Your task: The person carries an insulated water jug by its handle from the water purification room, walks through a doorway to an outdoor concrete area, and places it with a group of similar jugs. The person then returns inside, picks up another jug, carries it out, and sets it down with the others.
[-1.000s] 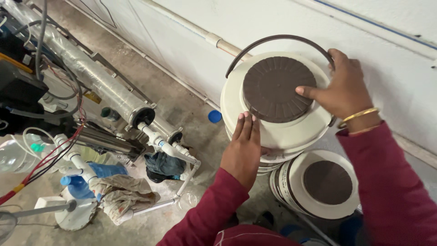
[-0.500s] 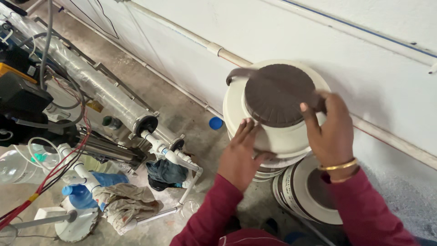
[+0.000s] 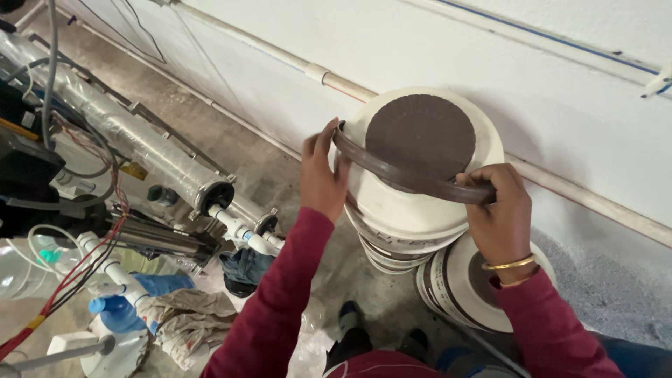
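A white plastic bucket [image 3: 413,210] with a brown round lid centre [image 3: 420,133] stands against the white wall, stacked on another bucket. Its brown handle [image 3: 399,173] arcs across the near side of the lid. My left hand [image 3: 322,171] grips the handle's left end at the bucket's rim. My right hand [image 3: 498,210], with a gold bangle at the wrist, is closed around the handle's right end. Both sleeves are dark red.
A second white bucket with a brown lid [image 3: 458,283] lies low beside the stack. A pipe [image 3: 280,59] runs along the wall. To the left lie a long wrapped filter housing [image 3: 140,150], white fittings, tubes, red wires, a blue bottle [image 3: 119,311] and rags [image 3: 185,325].
The handle has swung from the far side of the lid over to the near side. Both hands moved from the bucket's lid and side onto the handle's ends.
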